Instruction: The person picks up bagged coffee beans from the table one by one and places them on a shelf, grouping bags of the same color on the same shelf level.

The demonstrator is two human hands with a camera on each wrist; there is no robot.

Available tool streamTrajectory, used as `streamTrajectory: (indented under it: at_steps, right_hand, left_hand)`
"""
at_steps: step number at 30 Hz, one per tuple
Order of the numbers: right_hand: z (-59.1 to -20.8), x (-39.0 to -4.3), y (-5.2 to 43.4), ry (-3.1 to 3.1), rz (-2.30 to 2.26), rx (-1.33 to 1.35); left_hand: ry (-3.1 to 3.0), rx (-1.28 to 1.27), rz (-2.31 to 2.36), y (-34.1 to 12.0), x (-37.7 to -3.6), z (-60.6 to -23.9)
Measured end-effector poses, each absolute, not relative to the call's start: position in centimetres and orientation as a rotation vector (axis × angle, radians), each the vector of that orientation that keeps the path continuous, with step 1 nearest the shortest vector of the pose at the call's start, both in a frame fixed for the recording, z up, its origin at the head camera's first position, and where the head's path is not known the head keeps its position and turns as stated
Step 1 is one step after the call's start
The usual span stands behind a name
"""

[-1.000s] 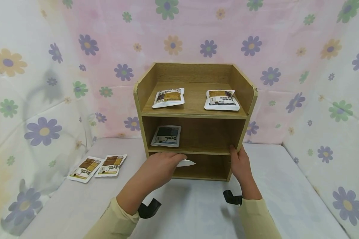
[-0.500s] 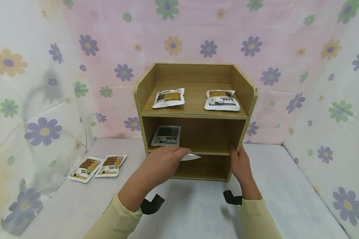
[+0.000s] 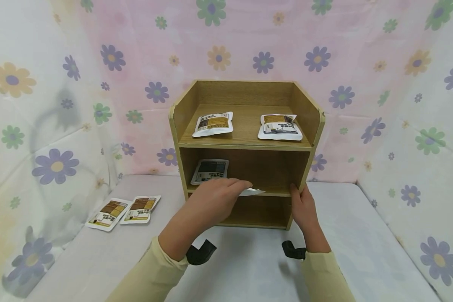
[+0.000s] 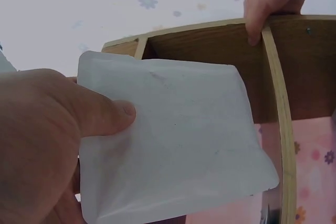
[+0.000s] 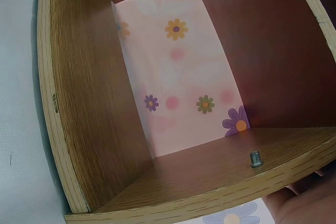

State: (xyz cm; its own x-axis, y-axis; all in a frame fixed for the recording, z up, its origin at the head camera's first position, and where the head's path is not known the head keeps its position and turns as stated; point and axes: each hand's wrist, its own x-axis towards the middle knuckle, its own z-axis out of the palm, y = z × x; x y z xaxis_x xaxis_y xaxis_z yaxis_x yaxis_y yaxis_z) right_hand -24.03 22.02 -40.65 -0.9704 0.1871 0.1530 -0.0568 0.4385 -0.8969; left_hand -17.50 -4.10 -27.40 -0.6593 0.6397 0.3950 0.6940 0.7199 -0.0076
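Note:
My left hand (image 3: 215, 203) pinches a flat white pouch (image 4: 173, 140) by one edge, thumb on top. In the head view only the tip of this pouch shows past the fingers, level with the middle board of a wooden shelf unit (image 3: 245, 93). The pouch's plain side faces the left wrist camera; its other side is hidden. My right hand (image 3: 303, 209) grips the unit's right side panel, thumb around the front edge near the middle board. A dark-labelled pouch (image 3: 210, 170) lies at the left of the middle compartment, partly behind my left hand.
Two brown-labelled pouches (image 3: 108, 214) (image 3: 140, 209) lie on the white table left of the unit. Two more pouches (image 3: 213, 124) (image 3: 280, 126) rest on the top shelf, left and right. A small metal peg (image 5: 255, 159) sticks out inside the unit. Flowered cloth (image 3: 245, 37) hangs behind.
My left hand has moved up and to the right with the white pouch, from before the lower compartment to the middle board's level. The right hand stays on the side panel.

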Motion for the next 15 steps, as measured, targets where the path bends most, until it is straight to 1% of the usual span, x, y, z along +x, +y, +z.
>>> streamTrajectory:
  at_steps: [15]
  right_hand:
    - [-40.6, -24.0, 22.0, -2.471, 1.524, -0.119]
  left_hand:
    - [-2.547, -1.050, -0.194, -2.7, -19.3, -28.2]
